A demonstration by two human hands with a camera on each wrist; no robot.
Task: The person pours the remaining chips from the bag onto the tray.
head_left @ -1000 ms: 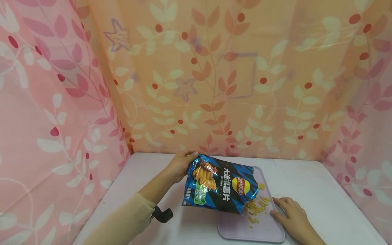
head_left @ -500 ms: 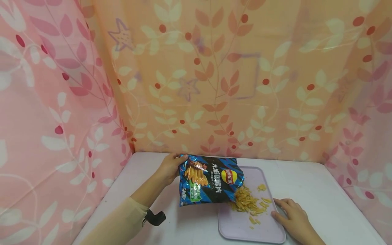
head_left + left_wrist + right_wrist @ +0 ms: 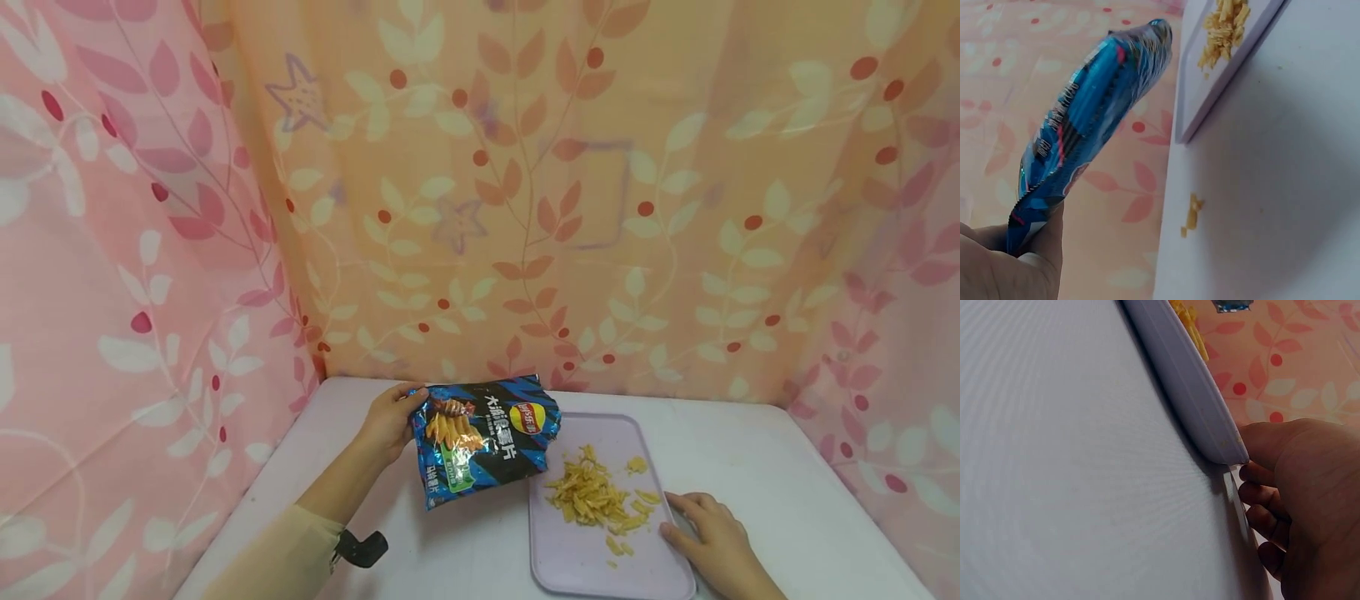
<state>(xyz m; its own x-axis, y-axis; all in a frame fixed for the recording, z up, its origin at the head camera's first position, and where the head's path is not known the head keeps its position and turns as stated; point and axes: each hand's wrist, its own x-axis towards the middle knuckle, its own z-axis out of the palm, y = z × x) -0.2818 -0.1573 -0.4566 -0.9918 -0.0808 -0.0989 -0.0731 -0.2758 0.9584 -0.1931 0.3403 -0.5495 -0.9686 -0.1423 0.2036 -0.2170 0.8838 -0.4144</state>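
Note:
My left hand (image 3: 388, 425) pinches the sealed end of a blue and black potato chip bag (image 3: 487, 437), which is held in the air with its other end over the tray's left edge. In the left wrist view the bag (image 3: 1085, 119) is seen edge-on, the thumb on one side. A pale purple tray (image 3: 585, 567) lies on the table, bearing a heap of ridged potato chips (image 3: 588, 493) with several loose pieces around it. At the tray's right rim, my right hand (image 3: 712, 537) grips the edge; the right wrist view has the tray rim (image 3: 1210, 419) at the thumb, fingers curled below.
A small chip fragment (image 3: 1193, 212) lies on the white table (image 3: 765, 450), left of the tray. Floral curtains (image 3: 465, 250) enclose the back and both sides. A black strap end (image 3: 363, 550) sticks out from the left wrist.
The left hand has drawn the chip bag leftward, off most of the tray. Chips poured out of it, and the small scatter has become a heap. The right hand stays at the rim.

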